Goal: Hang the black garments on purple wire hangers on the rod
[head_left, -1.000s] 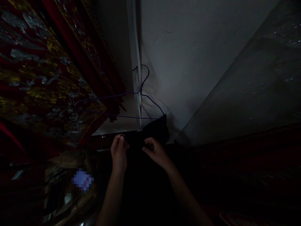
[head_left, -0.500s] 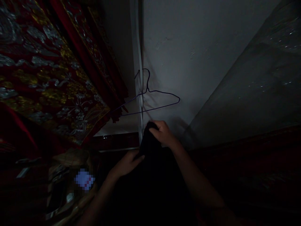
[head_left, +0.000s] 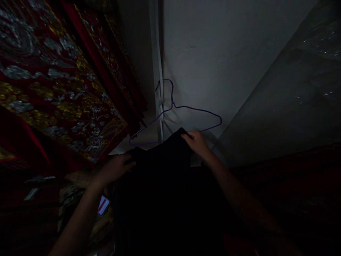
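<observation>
A black garment is stretched between my two hands; its exact kind is lost in the dark. My left hand is closed on its upper left corner. With thumb and fingers, my right hand pinches the upper right corner, which sits higher. Just above the garment's top edge, a thin purple wire hanger hangs by its hook beside a pale vertical strip. The garment hides part of the hanger's bottom bar.
Red cloth with gold and silver embroidery hangs at the left, its corner near the hanger. A pale wall stands behind, with clear plastic sheeting at the right. A lit phone-like screen lies at lower left.
My hands have moved apart, the left one to the left and the right one slightly right and up. The garment's top edge is now spread wide below the hanger.
</observation>
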A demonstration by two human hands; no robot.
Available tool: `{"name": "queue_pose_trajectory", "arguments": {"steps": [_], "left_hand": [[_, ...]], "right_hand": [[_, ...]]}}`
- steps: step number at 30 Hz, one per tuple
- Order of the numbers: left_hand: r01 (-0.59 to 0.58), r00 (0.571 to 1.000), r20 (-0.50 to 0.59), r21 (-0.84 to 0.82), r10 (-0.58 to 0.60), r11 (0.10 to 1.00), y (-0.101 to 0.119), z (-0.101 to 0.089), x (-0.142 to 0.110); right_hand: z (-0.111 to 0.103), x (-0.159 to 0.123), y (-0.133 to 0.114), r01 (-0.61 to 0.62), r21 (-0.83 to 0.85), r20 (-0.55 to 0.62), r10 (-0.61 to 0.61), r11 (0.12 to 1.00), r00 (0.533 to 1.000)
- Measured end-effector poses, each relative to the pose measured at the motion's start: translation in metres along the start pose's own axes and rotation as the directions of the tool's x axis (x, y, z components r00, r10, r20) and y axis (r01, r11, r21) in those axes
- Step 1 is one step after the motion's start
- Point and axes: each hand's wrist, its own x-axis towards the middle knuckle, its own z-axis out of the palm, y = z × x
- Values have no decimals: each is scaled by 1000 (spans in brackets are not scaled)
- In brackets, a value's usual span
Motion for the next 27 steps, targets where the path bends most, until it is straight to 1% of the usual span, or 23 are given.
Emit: {"name": "queue_pose_trajectory", "arguments": {"steps": [1,3,4,6,8,9,11,12,13,14,15,17,18,19,20,21,22,23,24,25,26,27], "left_hand": [[-54,997,58,70,50,996,11,-3,8],[-195,970,192,242,150,950,35,-3,23],[-274,953,215,304,215,913,48,1,29],[-403,913,222,361,343,841,69,14,39],[-493,870,225,358,439,793,82,32,47],[-522,853,220,345,473,780,86,41,51],[-550,835,181,325,520,770,88,53,58],[-555,830,158,324,534,766,86,57,61],[-558,827,139,327,545,762,84,58,64],[-561,823,128,333,553,758,81,57,67],[-563,821,124,340,557,753,79,55,69],[-569,817,128,344,563,747,77,49,71],[-573,814,132,345,566,743,77,47,72],[-578,809,126,351,574,737,78,44,73],[-583,802,113,363,586,727,78,41,73],[-586,794,92,379,601,716,79,39,74],[-586,787,68,394,613,709,79,36,75],[-578,788,49,402,614,710,79,34,75],[-564,799,41,400,600,723,79,32,75],[-542,820,47,386,571,746,78,31,75],[-515,845,65,366,531,775,77,31,73],[-484,869,82,347,489,803,77,33,71]], "right_hand": [[-5,-1,-2,-2,-5,-13,2,1000,1000],[-8,-3,-7,-5,-9,-16,5,1000,1000],[-6,-5,-9,-3,-7,-9,2,1000,1000],[0,-11,-13,11,5,20,-11,1000,1000],[8,-20,-18,30,13,60,-31,999,998],[11,-25,-20,42,8,78,-43,999,996],[12,-35,-24,77,-19,94,-75,997,993],[9,-39,-25,98,-41,69,-95,994,993],[3,-43,-25,117,-67,13,-116,991,993],[-4,-45,-25,130,-96,-74,-137,987,988],[-14,-45,-24,131,-126,-186,-153,983,971],[-38,-41,-22,95,-184,-402,-163,978,901],[-52,-37,-21,70,-202,-457,-157,977,875],[-66,-31,-21,47,-208,-465,-141,977,874],[-79,-25,-21,29,-200,-415,-111,979,903],[-91,-19,-23,11,-166,-315,-64,986,947],[-101,-14,-25,-10,-103,-186,-10,995,982],[-108,-10,-28,-39,-18,-59,38,999,998],[-111,-7,-32,-72,74,35,70,995,997],[-111,-6,-36,-92,155,73,82,984,994],[-108,-5,-40,-87,207,50,78,975,996],[-103,-5,-43,-57,222,-19,63,973,998]]}}
